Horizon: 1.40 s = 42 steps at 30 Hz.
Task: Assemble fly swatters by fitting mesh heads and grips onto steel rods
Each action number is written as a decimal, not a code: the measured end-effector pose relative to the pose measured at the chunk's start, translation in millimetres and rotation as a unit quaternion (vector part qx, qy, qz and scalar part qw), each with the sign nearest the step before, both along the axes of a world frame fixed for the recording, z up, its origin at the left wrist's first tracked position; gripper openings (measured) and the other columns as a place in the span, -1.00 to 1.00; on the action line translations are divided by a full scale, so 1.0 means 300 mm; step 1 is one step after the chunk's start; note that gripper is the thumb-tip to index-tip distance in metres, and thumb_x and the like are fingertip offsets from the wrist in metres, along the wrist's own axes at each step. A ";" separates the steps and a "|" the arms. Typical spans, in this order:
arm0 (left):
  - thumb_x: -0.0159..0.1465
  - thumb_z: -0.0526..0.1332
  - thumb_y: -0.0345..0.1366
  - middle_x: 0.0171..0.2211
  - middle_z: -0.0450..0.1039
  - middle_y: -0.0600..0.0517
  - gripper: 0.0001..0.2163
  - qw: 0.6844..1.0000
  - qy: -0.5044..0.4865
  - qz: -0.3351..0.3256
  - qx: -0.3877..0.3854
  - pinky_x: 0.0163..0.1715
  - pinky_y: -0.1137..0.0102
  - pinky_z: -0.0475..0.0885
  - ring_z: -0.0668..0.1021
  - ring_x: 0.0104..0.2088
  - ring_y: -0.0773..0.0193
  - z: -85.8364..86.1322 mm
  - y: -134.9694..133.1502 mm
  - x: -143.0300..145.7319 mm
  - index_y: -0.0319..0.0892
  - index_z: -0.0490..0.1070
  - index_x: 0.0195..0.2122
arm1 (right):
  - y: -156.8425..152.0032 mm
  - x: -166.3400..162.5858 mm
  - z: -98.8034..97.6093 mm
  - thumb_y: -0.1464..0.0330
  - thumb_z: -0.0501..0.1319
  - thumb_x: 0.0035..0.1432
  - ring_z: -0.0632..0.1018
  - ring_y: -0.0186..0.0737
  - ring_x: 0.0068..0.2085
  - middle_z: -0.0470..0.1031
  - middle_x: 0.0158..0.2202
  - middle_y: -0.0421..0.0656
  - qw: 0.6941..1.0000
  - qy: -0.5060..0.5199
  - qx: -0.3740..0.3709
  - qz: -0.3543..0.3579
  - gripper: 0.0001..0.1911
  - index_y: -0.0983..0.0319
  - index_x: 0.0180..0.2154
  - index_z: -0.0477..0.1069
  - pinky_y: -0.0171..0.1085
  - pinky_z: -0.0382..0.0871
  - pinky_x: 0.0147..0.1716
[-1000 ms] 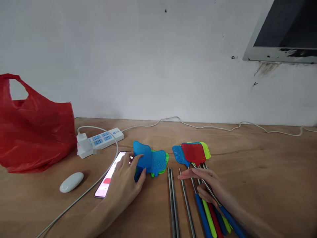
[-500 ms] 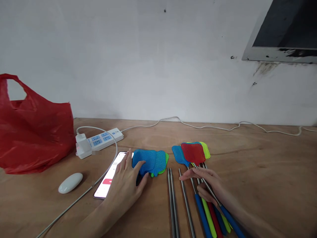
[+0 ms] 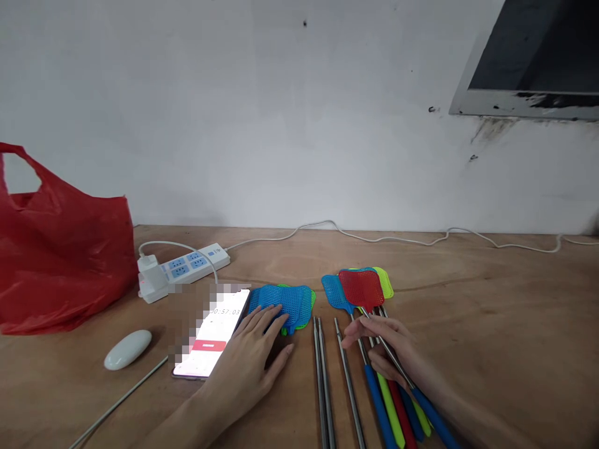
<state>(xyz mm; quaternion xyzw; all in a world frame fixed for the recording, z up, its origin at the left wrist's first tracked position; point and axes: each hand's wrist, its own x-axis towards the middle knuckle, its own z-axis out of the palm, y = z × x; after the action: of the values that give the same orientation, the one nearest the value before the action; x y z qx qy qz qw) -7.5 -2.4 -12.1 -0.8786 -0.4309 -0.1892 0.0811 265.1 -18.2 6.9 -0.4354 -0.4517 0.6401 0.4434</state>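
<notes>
My left hand (image 3: 255, 355) lies with its fingers spread, the fingertips on a small stack of blue fly swatter heads (image 3: 285, 302). A green swatter head (image 3: 312, 305) peeks out from under that stack. My right hand (image 3: 397, 346) is curled around the metal rod of a fly swatter with a red head (image 3: 362, 288) and a blue handle (image 3: 435, 418). Beneath that hand are several more swatters, with blue, red and yellow-green handles (image 3: 390, 405). Between my hands, several bare metal rods (image 3: 347, 380) lie on the table.
A lit phone (image 3: 218, 337) showing a timer lies beside my left hand. Farther left are a white, mouse-shaped object (image 3: 128, 350), a power strip (image 3: 187, 268) with a charger and a red plastic bag (image 3: 65, 255). A white cable (image 3: 384, 239) runs along the wall.
My left hand has shifted right and down, from the phone's edge onto the blue heads, uncovering more of the phone screen. The right hand stays in nearly the same place.
</notes>
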 end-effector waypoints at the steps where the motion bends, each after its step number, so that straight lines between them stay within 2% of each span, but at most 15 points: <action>1: 0.41 0.09 -0.16 0.15 0.43 -0.21 -0.62 1.000 -0.003 0.005 0.000 0.07 -0.09 0.44 0.49 0.12 -0.14 -0.002 0.000 -0.001 -0.24 0.36 0.16 | 0.000 0.000 -0.001 -0.01 0.29 0.06 0.17 -0.61 -0.84 0.67 -0.36 -0.01 1.000 0.002 0.001 0.002 -0.54 0.29 -0.39 0.59 -0.46 -0.17 -0.82; 5: 0.39 0.10 -0.18 0.12 0.44 -0.21 -0.65 0.999 -0.024 0.030 -0.003 0.00 -0.03 0.49 0.51 0.07 -0.12 -0.005 0.003 -0.006 -0.22 0.37 0.13 | 0.005 -0.002 -0.012 -0.02 0.28 0.07 0.18 -0.61 -0.85 0.65 -0.41 -0.06 1.000 0.005 0.001 0.017 -0.53 0.29 -0.40 0.60 -0.45 -0.18 -0.82; 8: 0.39 0.10 -0.21 0.09 0.44 -0.20 -0.67 0.999 -0.036 0.033 -0.002 -0.04 0.00 0.51 0.51 0.04 -0.10 -0.001 0.002 -0.006 -0.23 0.37 0.10 | 0.004 -0.009 -0.011 -0.04 0.28 0.05 0.19 -0.57 -0.85 0.58 -0.56 -0.12 1.000 0.004 -0.003 0.015 -0.50 0.31 -0.44 0.59 -0.44 -0.17 -0.82; 11: 0.39 0.10 -0.21 0.09 0.44 -0.21 -0.68 0.999 -0.038 0.029 0.001 -0.04 0.00 0.51 0.51 0.04 -0.11 0.001 0.000 -0.003 -0.24 0.37 0.09 | -0.004 -0.018 0.005 -0.09 0.28 0.00 0.17 -0.55 -0.85 0.42 -0.72 -0.22 1.000 0.010 -0.012 -0.021 -0.45 0.31 -0.54 0.54 -0.45 -0.16 -0.82; 14: 0.38 0.10 -0.21 0.08 0.44 -0.22 -0.68 0.999 -0.032 0.034 0.002 -0.03 -0.01 0.50 0.51 0.04 -0.11 -0.002 -0.001 -0.001 -0.24 0.38 0.08 | -0.013 -0.026 0.023 -0.09 0.31 -0.04 0.19 -0.54 -0.81 0.34 -0.75 -0.26 0.997 0.012 -0.034 -0.073 -0.45 0.29 -0.59 0.48 -0.47 -0.11 -0.80; 17: 0.38 0.11 -0.21 0.08 0.45 -0.23 -0.68 0.999 -0.023 0.034 0.006 -0.01 -0.02 0.49 0.50 0.05 -0.12 -0.007 0.001 -0.005 -0.25 0.38 0.09 | -0.016 -0.030 0.028 -0.08 0.34 -0.05 0.24 -0.53 -0.73 0.30 -0.76 -0.28 0.992 0.026 -0.047 -0.112 -0.47 0.28 -0.60 0.44 -0.52 -0.01 -0.75; 22: 0.38 0.12 -0.21 0.09 0.43 -0.23 -0.65 0.999 -0.040 0.027 0.021 -0.01 -0.01 0.47 0.49 0.06 -0.12 -0.001 0.001 -0.009 -0.25 0.34 0.13 | -0.012 -0.031 0.019 -0.11 0.35 -0.06 0.14 -0.54 -0.76 0.35 -0.70 -0.30 0.989 0.055 -0.049 -0.128 -0.48 0.23 -0.49 0.45 -0.50 -0.10 -0.81; 24: 0.39 0.11 -0.22 0.08 0.43 -0.21 -0.67 0.998 -0.060 0.012 0.015 -0.01 0.01 0.45 0.49 0.05 -0.10 0.014 -0.004 -0.003 -0.23 0.33 0.12 | -0.010 -0.029 0.020 -0.09 0.38 -0.08 0.26 -0.49 -0.72 0.45 -0.62 -0.25 0.987 0.071 -0.031 -0.138 -0.50 0.24 -0.49 0.45 -0.49 0.07 -0.77; 27: 0.39 0.09 -0.30 -0.01 0.45 -0.13 -0.77 0.995 -0.085 -0.032 -0.027 -0.05 0.07 0.44 0.50 -0.03 -0.01 0.045 -0.018 0.012 -0.17 0.38 0.04 | -0.007 -0.026 0.024 -0.04 0.44 -0.11 0.45 -0.39 -0.57 0.54 -0.50 -0.16 0.984 0.092 -0.011 -0.150 -0.53 0.25 -0.51 0.47 -0.45 0.32 -0.61; 30: 0.40 0.06 -0.37 -0.14 0.46 -0.08 -0.82 0.989 -0.101 -0.080 -0.069 -0.13 0.14 0.41 0.49 -0.13 0.05 0.068 -0.037 0.027 -0.15 0.43 -0.08 | -0.005 -0.026 0.028 -0.01 0.46 -0.13 0.52 -0.30 -0.48 0.55 -0.47 -0.14 0.984 0.097 -0.003 -0.148 -0.55 0.25 -0.50 0.51 -0.39 0.40 -0.53; 37: 0.41 0.04 -0.39 -0.30 0.46 0.00 -0.82 0.978 -0.114 -0.117 -0.126 -0.27 0.24 0.29 0.46 -0.27 0.14 0.081 -0.058 0.040 -0.15 0.43 -0.23 | -0.003 -0.022 0.013 0.00 0.41 -0.04 0.51 -0.26 -0.47 0.55 -0.43 -0.12 0.982 0.093 0.021 -0.161 -0.58 0.24 -0.50 0.50 -0.35 0.37 -0.53; 42: 0.40 0.05 -0.38 -0.33 0.45 0.01 -0.81 0.976 -0.091 -0.126 -0.154 -0.25 0.25 0.29 0.45 -0.27 0.15 0.079 -0.063 0.043 -0.15 0.39 -0.32 | -0.004 -0.007 0.014 0.01 0.40 -0.03 0.42 -0.33 -0.55 0.50 -0.49 -0.18 0.964 0.072 0.064 -0.249 -0.59 0.22 -0.53 0.45 -0.39 0.27 -0.62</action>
<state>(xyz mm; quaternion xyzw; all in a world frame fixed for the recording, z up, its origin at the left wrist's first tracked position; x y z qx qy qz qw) 5.4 -21.2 11.6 -0.9069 -0.3461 -0.2089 -0.1189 263.0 -19.4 11.2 -0.4575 -0.3354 0.5093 0.6471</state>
